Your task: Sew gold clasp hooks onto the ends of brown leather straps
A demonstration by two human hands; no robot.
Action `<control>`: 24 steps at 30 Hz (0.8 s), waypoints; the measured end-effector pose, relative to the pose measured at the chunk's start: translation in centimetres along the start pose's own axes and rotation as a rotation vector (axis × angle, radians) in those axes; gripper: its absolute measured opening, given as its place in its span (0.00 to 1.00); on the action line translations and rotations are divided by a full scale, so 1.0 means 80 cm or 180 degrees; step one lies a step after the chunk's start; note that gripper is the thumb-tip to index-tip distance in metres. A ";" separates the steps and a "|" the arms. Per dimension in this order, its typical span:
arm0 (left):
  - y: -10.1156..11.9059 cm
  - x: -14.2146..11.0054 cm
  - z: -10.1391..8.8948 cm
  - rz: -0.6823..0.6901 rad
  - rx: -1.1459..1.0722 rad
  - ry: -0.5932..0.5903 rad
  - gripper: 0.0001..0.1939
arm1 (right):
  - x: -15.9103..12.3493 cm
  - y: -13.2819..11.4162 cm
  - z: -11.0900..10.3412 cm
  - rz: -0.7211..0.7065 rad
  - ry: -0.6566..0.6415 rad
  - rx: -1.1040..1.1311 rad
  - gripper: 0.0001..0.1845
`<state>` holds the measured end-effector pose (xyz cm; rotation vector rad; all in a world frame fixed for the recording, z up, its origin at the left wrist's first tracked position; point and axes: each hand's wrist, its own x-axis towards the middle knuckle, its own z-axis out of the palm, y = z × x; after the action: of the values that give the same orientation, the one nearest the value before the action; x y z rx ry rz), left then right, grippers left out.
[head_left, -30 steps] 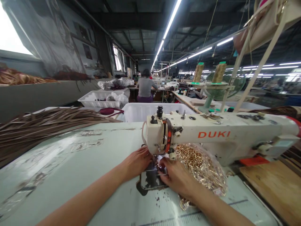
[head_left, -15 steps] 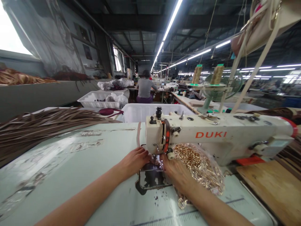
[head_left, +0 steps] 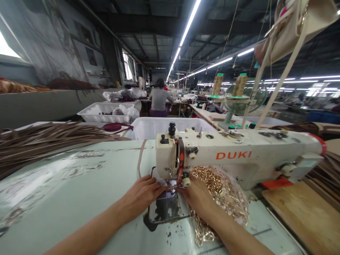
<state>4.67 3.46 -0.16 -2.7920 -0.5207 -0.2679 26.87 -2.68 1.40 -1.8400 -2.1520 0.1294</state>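
Observation:
My left hand (head_left: 143, 194) is at the left of the needle area, fingers bent and pressed together on a narrow taupe strap (head_left: 141, 159). Behind that hand the strap runs back to the table's far edge. To the right of the needle, my right hand (head_left: 196, 194) is closed, its fingertips near the presser foot (head_left: 171, 185); what it pinches is hidden. Both hands work under the head of a cream DUKI sewing machine (head_left: 204, 152). Beside my right hand lies a clear plastic bag of gold metal clasps (head_left: 220, 191).
Brown strips (head_left: 53, 138) are heaped on the left. A white bin (head_left: 170, 124) stands behind the machine, and a wooden board (head_left: 305, 212) lies at right. Thread cones (head_left: 240, 85) and a beige bag (head_left: 313, 28) are above. A person (head_left: 160, 101) sits further back.
The view has shifted, so the machine appears slightly left and lower. My left hand sits a little farther from the needle, and the strap behind it bends more.

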 end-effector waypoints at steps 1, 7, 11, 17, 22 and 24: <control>0.000 0.000 0.002 0.0025 -0.0002 0.0025 0.13 | 0.000 0.000 0.001 -0.0025 0.0009 0.0030 0.10; 0.006 0.002 0.008 0.0098 -0.0031 0.0267 0.14 | 0.000 0.002 0.008 -0.0088 0.0065 0.0171 0.10; 0.005 0.005 0.006 0.0102 -0.0062 0.0277 0.13 | 0.000 0.003 0.010 -0.0107 0.0154 0.0296 0.11; 0.000 0.007 0.007 0.0046 -0.0134 0.0330 0.12 | 0.001 0.005 0.011 -0.0258 0.0141 0.0406 0.14; 0.000 0.006 0.005 0.0004 -0.0150 0.0359 0.13 | 0.001 0.006 0.006 -0.0342 0.0075 0.0313 0.15; 0.001 0.007 0.004 -0.0019 -0.0162 0.0347 0.13 | 0.000 0.006 0.004 -0.0343 0.0043 0.0275 0.15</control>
<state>5.22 3.69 -0.37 -2.8053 -0.5031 -0.4377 27.20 -2.52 0.97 -1.6692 -2.1948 0.1824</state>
